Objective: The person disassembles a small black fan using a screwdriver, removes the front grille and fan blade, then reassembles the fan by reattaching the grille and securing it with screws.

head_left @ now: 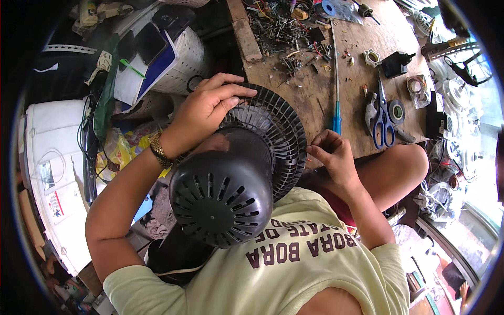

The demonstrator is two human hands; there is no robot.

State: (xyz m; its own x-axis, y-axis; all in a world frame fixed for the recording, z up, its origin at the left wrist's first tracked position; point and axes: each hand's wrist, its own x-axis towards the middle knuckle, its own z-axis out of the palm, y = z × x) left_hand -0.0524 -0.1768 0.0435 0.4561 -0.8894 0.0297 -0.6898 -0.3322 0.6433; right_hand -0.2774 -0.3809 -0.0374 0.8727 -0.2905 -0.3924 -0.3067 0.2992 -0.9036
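Note:
A black electric fan (220, 189) leans against my body, its slotted motor housing toward me and its round wire guard (289, 131) facing away. My left hand (212, 100), with a gold watch (158, 147) at the wrist, grips the upper left rim of the guard, fingers reaching across it. At the right rim is my right hand (333, 155), thumb and forefinger brought together in a pinch close against the guard's edge. Whatever lies between those fingertips is too small to make out. Grey blades show through the guard.
On the wooden bench (310, 100) lie a blue-handled screwdriver (336, 123), blue scissors (382, 126), black tape (396, 111) and a heap of screws (286, 34). A white box (58, 184) stands at the left. A perforated white bin (184, 63) is beside the bench.

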